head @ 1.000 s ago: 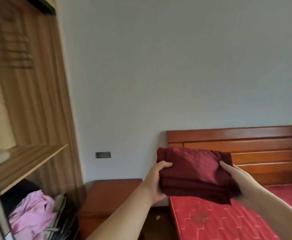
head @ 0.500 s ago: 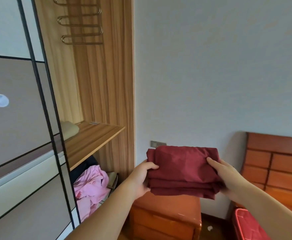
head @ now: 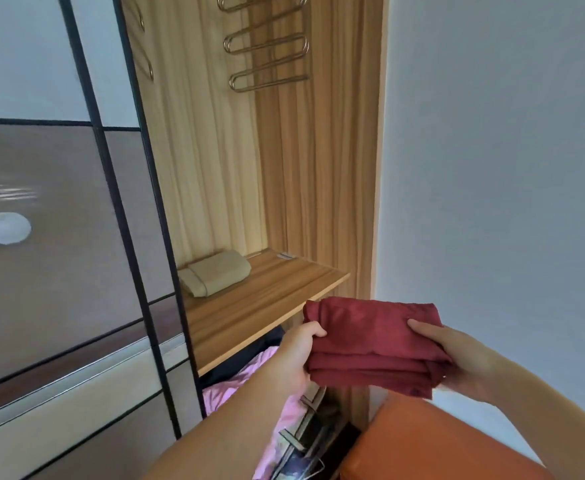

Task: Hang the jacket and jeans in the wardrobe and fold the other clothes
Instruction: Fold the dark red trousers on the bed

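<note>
I hold a folded dark red garment point(head: 370, 341) level in front of me, just right of the open wardrobe's wooden shelf point(head: 270, 306). My left hand point(head: 298, 351) grips its left edge, thumb on top. My right hand point(head: 446, 351) grips its right edge the same way. A folded beige garment point(head: 214, 276) lies at the back left of that shelf. Under the shelf a pink garment point(head: 235, 386) lies bunched over something dark. No jacket or jeans show.
A sliding wardrobe door point(head: 59, 237) with black frame bars and a white handle point(head: 1, 232) fills the left. Brass wire hangers point(head: 266, 46) hang high inside. An orange-brown bedside cabinet point(head: 433, 445) stands low right against the pale wall point(head: 509, 168).
My view has swung left from the bed and headboard to the open wardrobe. Both hands have kept their grip on the red garment, which is now close to the shelf's front edge.
</note>
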